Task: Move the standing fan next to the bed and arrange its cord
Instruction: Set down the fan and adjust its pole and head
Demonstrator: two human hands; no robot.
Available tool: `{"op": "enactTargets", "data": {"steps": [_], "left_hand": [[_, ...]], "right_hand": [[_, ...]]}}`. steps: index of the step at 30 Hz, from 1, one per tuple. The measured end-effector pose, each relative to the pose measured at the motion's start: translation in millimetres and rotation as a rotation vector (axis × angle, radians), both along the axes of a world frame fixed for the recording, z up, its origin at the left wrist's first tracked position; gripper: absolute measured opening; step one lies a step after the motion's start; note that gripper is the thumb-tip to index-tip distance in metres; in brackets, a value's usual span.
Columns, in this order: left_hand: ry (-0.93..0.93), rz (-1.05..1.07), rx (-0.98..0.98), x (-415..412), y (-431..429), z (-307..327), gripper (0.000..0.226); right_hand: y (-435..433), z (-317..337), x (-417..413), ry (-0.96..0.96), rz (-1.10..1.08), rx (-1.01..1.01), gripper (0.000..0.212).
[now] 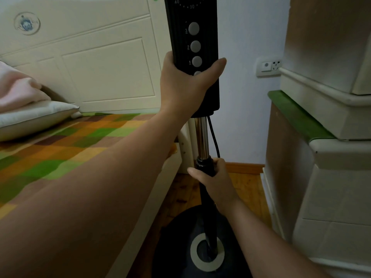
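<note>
While left hand (181,85) clasps fan (195,47), right hand (215,177) grips pole (201,137).

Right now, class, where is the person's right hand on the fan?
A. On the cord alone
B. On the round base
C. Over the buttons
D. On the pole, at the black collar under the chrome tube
D: the right hand wraps the collar below the chrome tube.

Illumination is dim and even, with no visible light source. The chrome pole (201,135) shows a narrow vertical highlight. The fan base (180,247) lies in deep shadow. Wide-angle distortion bends the headboard (90,57) and cabinet (331,147) lines near the edges. The near forearm (80,197) appears soft and oversized.
</note>
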State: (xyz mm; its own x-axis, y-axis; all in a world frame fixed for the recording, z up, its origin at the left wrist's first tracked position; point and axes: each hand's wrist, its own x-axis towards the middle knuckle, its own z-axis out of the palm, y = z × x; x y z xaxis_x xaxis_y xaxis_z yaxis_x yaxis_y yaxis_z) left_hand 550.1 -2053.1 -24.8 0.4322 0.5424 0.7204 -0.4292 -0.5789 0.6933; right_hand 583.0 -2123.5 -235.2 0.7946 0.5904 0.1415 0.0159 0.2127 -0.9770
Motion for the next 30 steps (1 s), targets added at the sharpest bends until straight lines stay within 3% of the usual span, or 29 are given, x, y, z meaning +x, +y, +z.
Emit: {"op": "enactTargets", "data": {"steps": [3,12,17,24,30], "left_hand": [[0.001,-0.004,0.005,0,0,-2,0.06],[0.009,-0.002,0.007,0,0,-4,0.06],[0.005,-0.008,0.01,1,1,-5,0.058],[0.007,-0.008,0.002,1,1,-7,0.06],[0.008,-0.004,0.003,0,0,-11,0.058]], "right_hand": [[2,-1,-3,-0.045,-0.067,-0.046,0.058],[1,-3,3,0.005,0.017,0.03,0.022],[4,-2,-2,-0.065,-0.088,-0.023,0.054],[1,-2,-2,-0.035,-0.076,-0.031,0.029],[1,-1,-2,-0.041,-0.063,-0.029,0.024]]}}
